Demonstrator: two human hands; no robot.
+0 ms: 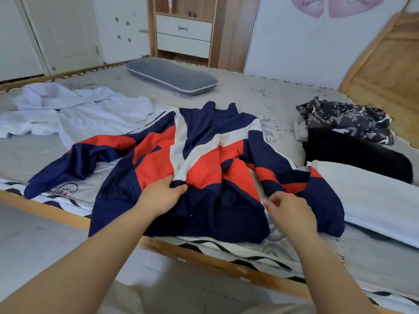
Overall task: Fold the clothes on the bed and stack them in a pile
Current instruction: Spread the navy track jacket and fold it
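A navy, red and white jacket (199,159) lies spread on the bed (238,91), its sleeves out to both sides. My left hand (162,196) pinches a fold of its cloth near the lower middle. My right hand (290,214) hovers over the jacket's right side with loosely curled fingers and holds nothing. A pale blue hoodie (74,112) lies crumpled at the left. At the right are a dark patterned garment (344,118), a black garment (358,157) and a white folded garment (371,200).
A grey pillow (172,75) lies at the far side of the bed. The wooden bed rail (204,254) runs in front of me. A wooden headboard (385,64) stands at the right, a drawer unit (183,35) against the far wall.
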